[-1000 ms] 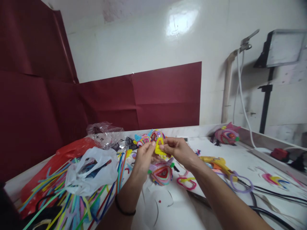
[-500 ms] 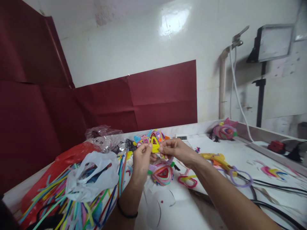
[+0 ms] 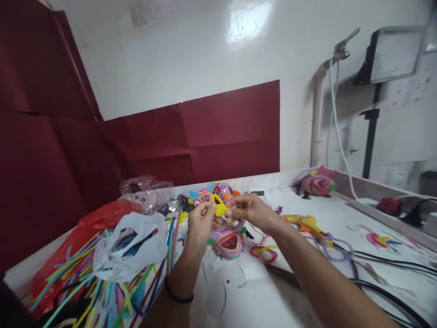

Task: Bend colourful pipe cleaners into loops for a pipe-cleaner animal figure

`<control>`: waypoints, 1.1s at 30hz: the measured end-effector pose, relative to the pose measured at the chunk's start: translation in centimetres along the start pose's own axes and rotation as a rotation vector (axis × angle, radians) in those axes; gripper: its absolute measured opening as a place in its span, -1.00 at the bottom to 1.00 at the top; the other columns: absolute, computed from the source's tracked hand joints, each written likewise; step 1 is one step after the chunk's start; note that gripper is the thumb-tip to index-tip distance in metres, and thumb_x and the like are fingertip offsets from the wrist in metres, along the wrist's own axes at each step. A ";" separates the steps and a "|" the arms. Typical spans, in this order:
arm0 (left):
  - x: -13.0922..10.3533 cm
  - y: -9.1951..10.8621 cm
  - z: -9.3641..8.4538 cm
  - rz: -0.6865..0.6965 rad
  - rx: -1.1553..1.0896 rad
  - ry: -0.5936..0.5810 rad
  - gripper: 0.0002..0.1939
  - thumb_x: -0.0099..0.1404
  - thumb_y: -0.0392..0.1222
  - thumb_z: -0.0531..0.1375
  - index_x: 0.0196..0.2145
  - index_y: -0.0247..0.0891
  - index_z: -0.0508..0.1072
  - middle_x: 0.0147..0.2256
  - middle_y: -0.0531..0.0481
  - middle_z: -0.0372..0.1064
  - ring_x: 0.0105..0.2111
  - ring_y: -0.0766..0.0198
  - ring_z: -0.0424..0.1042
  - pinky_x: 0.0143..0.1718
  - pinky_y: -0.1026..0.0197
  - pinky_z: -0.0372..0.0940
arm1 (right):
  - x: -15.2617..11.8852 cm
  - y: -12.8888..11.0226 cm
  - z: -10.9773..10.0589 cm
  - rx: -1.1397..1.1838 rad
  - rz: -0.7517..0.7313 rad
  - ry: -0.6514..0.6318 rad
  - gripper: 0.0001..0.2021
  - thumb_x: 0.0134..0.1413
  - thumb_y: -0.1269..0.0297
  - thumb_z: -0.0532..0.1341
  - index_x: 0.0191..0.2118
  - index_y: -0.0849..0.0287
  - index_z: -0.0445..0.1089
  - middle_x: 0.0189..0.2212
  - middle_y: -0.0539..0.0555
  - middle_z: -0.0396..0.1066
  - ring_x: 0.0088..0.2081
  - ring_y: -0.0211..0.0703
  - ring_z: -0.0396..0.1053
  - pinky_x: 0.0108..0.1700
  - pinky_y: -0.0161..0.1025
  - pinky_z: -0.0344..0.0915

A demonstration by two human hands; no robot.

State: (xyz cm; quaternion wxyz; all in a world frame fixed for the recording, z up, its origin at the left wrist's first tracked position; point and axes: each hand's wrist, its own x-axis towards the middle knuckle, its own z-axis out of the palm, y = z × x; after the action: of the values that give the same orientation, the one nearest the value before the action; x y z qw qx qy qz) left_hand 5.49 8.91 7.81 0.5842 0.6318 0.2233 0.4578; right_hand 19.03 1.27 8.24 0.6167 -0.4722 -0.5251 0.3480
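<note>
Between my two hands is a yellow pipe cleaner [image 3: 220,208], bent into a loop at the top with several strands bunched below. My left hand [image 3: 200,222] pinches its left side between thumb and fingers. On the other side, my right hand [image 3: 251,210] grips it with thumb and forefinger. Just below them lies a fish-like shape of coiled pink, green and red pipe cleaners [image 3: 229,242]. More coiled colourful figures [image 3: 223,190] sit behind my hands. A pink loop with a yellow strand [image 3: 264,253] rests under my right wrist.
Many loose pipe cleaners [image 3: 109,300] and a white plastic bag [image 3: 131,246] lie at left, beside a red bag [image 3: 102,218]. A yellow glue gun [image 3: 303,222] with black cables lies right. Farther back are a finished pink fish [image 3: 318,183] and a power strip [image 3: 370,207].
The yellow loop has tilted slightly to the left between my fingers. Both hands keep their pinch, and the whole view has shifted a little.
</note>
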 end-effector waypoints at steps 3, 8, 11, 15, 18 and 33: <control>-0.1 0.2 0.0 0.003 0.005 -0.010 -0.76 0.03 -0.05 0.26 -0.49 -0.28 0.37 -0.72 0.15 0.27 -0.71 0.37 0.31 -0.65 0.35 0.22 | -0.1 -0.3 -0.1 -0.034 0.001 0.008 -0.67 -0.35 0.13 0.41 -0.44 0.26 0.44 -0.67 -0.05 0.37 -0.61 -0.33 0.25 -0.50 -0.32 0.17; -0.1 0.1 0.0 -0.013 0.000 -0.031 -0.70 0.00 0.01 0.27 -0.47 -0.28 0.36 -0.71 0.15 0.28 -0.70 0.37 0.32 -0.65 0.36 0.22 | -0.2 -0.7 -0.1 -0.017 0.023 0.039 -0.66 -0.40 0.13 0.43 -0.47 0.26 0.45 -0.66 -0.04 0.38 -0.61 -0.34 0.26 -0.51 -0.32 0.17; 0.0 0.1 0.2 -0.038 -0.005 -0.060 -0.65 0.02 0.09 0.23 -0.44 -0.28 0.35 -0.68 0.12 0.30 -0.69 0.36 0.34 -0.66 0.35 0.23 | 0.0 -0.7 0.0 -0.010 0.014 0.075 -0.66 -0.43 0.14 0.43 -0.48 0.26 0.45 -0.65 -0.03 0.39 -0.61 -0.33 0.26 -0.52 -0.32 0.15; 0.2 0.5 0.3 -0.058 0.010 -0.106 -0.65 -0.01 0.06 0.27 -0.43 -0.30 0.36 -0.62 0.08 0.35 -0.68 0.37 0.35 -0.64 0.34 0.26 | 0.1 -0.4 0.0 0.003 0.007 0.117 -0.66 -0.41 0.13 0.43 -0.48 0.26 0.44 -0.65 -0.05 0.36 -0.61 -0.34 0.23 -0.53 -0.33 0.12; 0.4 0.6 0.1 -0.062 0.036 -0.119 -0.70 -0.02 -0.02 0.29 -0.45 -0.31 0.38 -0.64 0.10 0.34 -0.69 0.40 0.33 -0.63 0.36 0.26 | 0.2 0.0 -0.4 0.019 0.001 0.103 -0.66 -0.30 0.08 0.39 -0.45 0.27 0.44 -0.62 -0.03 0.37 -0.57 -0.34 0.23 -0.51 -0.34 0.11; -0.4 -1.7 -0.7 -0.292 -0.062 -0.246 -0.54 0.13 0.21 0.11 -0.39 -0.33 0.35 -0.55 -0.02 0.39 -0.65 0.37 0.36 -0.63 0.33 0.27 | 1.0 2.0 -0.8 0.092 0.156 0.144 -0.68 -0.36 0.10 0.37 -0.56 0.25 0.35 -0.72 -0.13 0.24 -0.66 -0.43 0.12 -0.58 -0.40 0.06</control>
State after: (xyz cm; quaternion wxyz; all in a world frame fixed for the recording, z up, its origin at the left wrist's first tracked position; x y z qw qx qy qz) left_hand 5.11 9.33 6.00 0.6864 0.6259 0.2252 0.2940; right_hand 20.13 2.61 6.69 0.6449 -0.5065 -0.4245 0.3839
